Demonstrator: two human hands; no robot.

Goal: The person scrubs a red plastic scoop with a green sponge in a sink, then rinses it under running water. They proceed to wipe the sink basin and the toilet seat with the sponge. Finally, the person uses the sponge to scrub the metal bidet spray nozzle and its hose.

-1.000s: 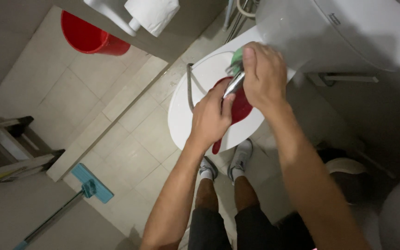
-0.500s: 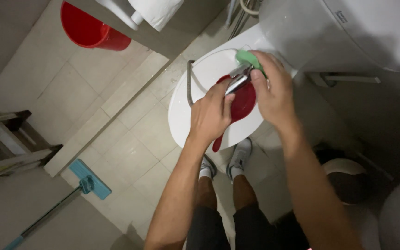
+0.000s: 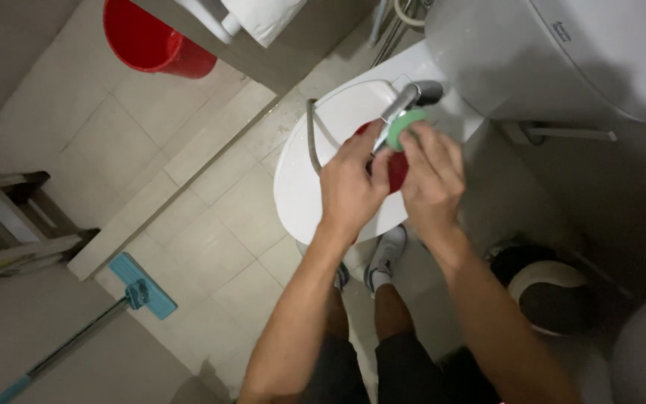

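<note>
Tiled bathroom, over closed toilet lid [image 3: 300, 187]: left hand [image 3: 349, 187] closed around metal sprayer [image 3: 398, 105], steadying it, while right hand [image 3: 431, 179] fingers pinch green sponge [image 3: 401, 129] against its head; red cup [image 3: 396, 170] sits beneath.

Down below, a floor of pale square tiles [image 3: 188, 247], dimly lit and grey toward the edges. Top left, a red bucket [image 3: 151, 41] stands on it, and beside that a white toilet-paper roll [image 3: 263, 15] pokes in from above. Lower left, a blue flat mop [image 3: 140, 288] lies on the tiles, near a low wooden stool [image 3: 16, 224]. The white cistern [image 3: 555, 56] fills the upper right.
</note>
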